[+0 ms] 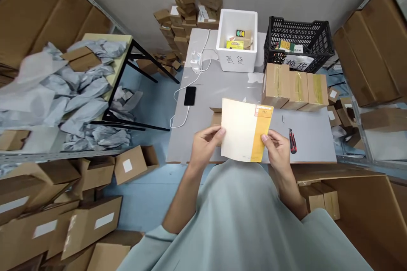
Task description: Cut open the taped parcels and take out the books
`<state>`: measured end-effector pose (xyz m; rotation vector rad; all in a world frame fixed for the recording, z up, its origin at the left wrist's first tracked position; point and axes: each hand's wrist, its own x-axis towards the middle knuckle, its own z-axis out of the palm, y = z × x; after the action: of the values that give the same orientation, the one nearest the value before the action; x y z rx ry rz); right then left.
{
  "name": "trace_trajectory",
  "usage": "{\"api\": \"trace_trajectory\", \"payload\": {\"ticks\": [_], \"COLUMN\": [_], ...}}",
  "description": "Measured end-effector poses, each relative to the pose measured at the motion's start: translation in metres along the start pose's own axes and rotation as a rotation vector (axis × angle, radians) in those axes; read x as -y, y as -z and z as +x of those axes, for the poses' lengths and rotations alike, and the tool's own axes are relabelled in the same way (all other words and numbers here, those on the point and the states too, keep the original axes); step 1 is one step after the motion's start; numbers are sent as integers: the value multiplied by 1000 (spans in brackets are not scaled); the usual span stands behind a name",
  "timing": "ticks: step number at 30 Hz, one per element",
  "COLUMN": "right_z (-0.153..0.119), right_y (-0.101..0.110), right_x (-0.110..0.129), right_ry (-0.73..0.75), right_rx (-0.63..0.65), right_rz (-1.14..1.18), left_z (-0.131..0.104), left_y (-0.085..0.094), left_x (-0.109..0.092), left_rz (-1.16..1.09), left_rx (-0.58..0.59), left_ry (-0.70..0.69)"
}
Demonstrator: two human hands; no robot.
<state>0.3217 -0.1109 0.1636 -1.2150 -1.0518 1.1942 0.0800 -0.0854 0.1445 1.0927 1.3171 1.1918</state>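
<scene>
A thin booklet [240,131], cream with a yellow-orange band down its right side, is held up over the table's front edge. My left hand [205,146] pinches its left edge, thumb in front. Its right edge is gripped by my right hand [277,147], thumb on the yellow band. Behind the booklet a brown cardboard box [216,115] partly shows; the rest is hidden. Right of my right hand lies a red and black box cutter [292,141] on the grey table [208,87].
A phone [190,95] with a white cable lies left on the table. At the back stand a white bin [237,61] and a black crate [299,29], both holding small packages. Three taped boxes [297,87] stand before the crate. Cartons [135,165] crowd the floor at left.
</scene>
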Motion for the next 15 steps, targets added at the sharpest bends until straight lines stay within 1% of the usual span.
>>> {"api": "trace_trajectory", "payload": {"ticks": [2,5,8,13,15], "right_z": [0,1,0,-4,-4], "right_y": [6,14,21,27,28], "right_x": [2,2,-1,-12,-17], "right_ry": [11,9,8,27,57], "right_rx": [12,21,15,6,-47], "right_rz": [-7,-20,-18,-19,-32], "left_z": [-7,-15,-18,-16,-15], "left_y": [-5,-12,-17,-23,-26], "left_x": [-2,-6,-9,-8,-6], "left_rz": [-41,-43,-24,4,23], "left_rx": [-23,-44,-34,-14,-23], "left_ry": [27,14,-23,-102,-161]}}
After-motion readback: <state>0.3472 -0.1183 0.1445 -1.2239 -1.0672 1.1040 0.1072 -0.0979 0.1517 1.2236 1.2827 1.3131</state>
